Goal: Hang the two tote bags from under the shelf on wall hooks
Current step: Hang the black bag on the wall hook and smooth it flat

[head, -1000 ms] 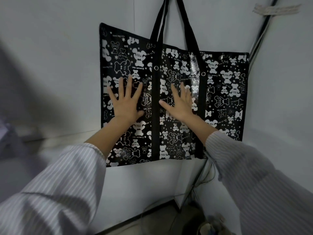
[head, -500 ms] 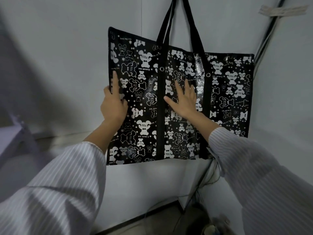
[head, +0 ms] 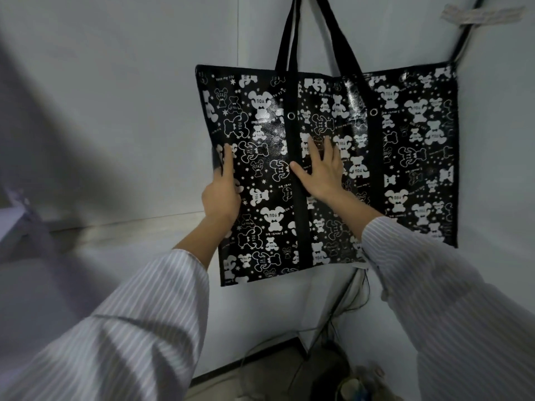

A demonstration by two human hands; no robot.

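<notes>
Left hand (head: 221, 195) moved to grip tote bag (head: 405, 169) edge; right hand (head: 324, 170) flat.

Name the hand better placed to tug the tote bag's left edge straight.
Left, probably. The left hand holds the left edge of the tote bag, with one finger on its front and the rest apparently curled behind. The right hand lies flat on the middle of the front, away from that edge.

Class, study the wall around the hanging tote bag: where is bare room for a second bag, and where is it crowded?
Bare wall lies left of the tote bag, between its edge, which the left hand grips, and the shelf frame. Crowded: the corner right of the bag, with a cable, and below it, with wires.
</notes>
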